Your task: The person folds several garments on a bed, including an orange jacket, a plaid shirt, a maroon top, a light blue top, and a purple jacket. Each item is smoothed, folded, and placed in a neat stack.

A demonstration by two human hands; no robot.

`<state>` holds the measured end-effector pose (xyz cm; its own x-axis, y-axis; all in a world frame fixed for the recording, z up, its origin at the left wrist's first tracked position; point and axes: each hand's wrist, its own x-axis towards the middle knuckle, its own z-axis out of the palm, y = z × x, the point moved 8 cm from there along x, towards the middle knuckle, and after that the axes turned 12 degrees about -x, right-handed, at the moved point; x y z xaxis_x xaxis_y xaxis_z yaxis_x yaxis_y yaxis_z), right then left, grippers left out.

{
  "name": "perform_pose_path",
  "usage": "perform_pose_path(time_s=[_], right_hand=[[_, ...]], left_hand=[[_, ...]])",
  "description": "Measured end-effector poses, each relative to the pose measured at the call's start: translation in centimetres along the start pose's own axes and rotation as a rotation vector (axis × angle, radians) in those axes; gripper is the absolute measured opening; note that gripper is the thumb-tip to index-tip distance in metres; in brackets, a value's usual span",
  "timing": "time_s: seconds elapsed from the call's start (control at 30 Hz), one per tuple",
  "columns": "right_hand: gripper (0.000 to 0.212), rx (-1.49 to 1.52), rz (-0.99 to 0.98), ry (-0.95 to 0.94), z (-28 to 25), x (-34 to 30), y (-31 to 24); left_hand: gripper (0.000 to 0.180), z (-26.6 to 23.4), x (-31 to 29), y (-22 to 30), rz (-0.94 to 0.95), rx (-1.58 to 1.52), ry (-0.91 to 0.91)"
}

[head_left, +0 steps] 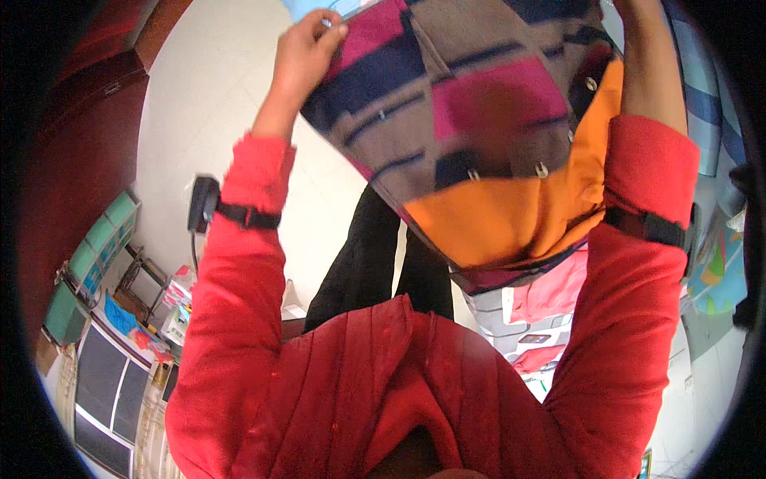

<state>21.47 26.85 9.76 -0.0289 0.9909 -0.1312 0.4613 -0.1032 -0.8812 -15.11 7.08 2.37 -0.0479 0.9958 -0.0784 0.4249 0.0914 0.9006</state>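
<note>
The left hand [308, 49], nearly closed, pinches the cloth [499, 100]; the right hand [636, 9] is cropped, its grip unclear. A weak pinch might drop it.

The bare left hand [305, 49] is pinching the edge of a magenta, navy, orange and grey-brown patchwork cloth [495, 104]; the bare right hand [637, 6] is mostly lying beyond the view's top. The cloth is partly hiding black fabric trousers [351, 259].

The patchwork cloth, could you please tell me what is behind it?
Past the cloth, pale floor and black trousers show; whatever lies directly behind it is covered.
</note>
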Motion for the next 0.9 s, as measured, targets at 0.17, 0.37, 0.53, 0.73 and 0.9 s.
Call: perform_pose_path(time_s=[0.17, 0.37, 0.53, 0.73, 0.9], right_hand=[[0.042, -0.156, -0.018, 0.1, -2.3, -1.0, 10.0], [0.047, -0.599, 0.157, 0.569, -16.0, -21.9, 19.9], [0.057, -1.024, 0.541, 0.556, -23.4, -38.0, 27.1], [0.064, -0.282, 0.998, 0.349, -18.5, -48.0, 33.8], [0.047, -0.007, 1.09, 0.252, -14.6, -49.0, 33.2]], left_hand=[[0.024, 0.1, 3.3, -2.7, 0.153, 0.474, 0.102], [0.032, 5.2, -5.5, 0.4, 0.272, 0.241, -0.012], [0.032, 15.1, -16.6, 4.3, 0.197, 0.012, -0.488], [0.03, 12.3, -14.9, 0.3, 0.024, 0.157, -0.025], [0.032, 6.8, -12.5, -5.3, -0.166, 0.071, 0.387]])
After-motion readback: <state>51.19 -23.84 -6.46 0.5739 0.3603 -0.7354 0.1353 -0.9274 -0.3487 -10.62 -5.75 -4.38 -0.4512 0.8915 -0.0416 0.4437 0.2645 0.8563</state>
